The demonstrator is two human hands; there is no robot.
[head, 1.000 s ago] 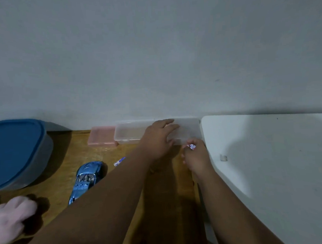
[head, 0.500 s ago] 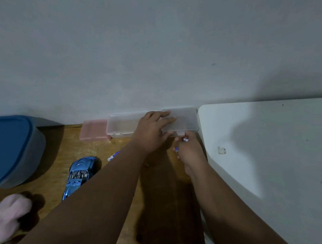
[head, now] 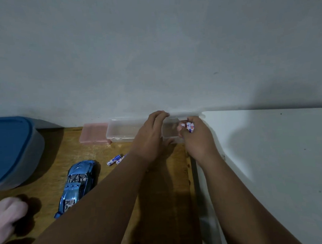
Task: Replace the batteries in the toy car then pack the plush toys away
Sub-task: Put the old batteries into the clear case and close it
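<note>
The left hand (head: pixel 150 139) curls its fingers over the far edge of one clear plastic case (head: pixel 123 132), and the right hand (head: pixel 198 138) pinches two batteries (head: pixel 189 127) over the case's right end. One pink case (head: pixel 93 133) touches its left end. Nearer the person than the case lie two loose batteries (head: pixel 115 160), one blue toy car (head: pixel 77 184) and one pink plush toy (head: pixel 6 214).

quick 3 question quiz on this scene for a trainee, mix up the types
1. True or false: the blue metallic toy car lies inside the clear plastic box.
2. What does the right hand hold? A) small white-and-blue batteries B) a screwdriver C) a plush toy
3. Fill in: the pale pink plastic box lies directly to the ____ of the clear plastic box.
Key: 1 false, it lies on the wooden table; 2 A; 3 left.
</note>
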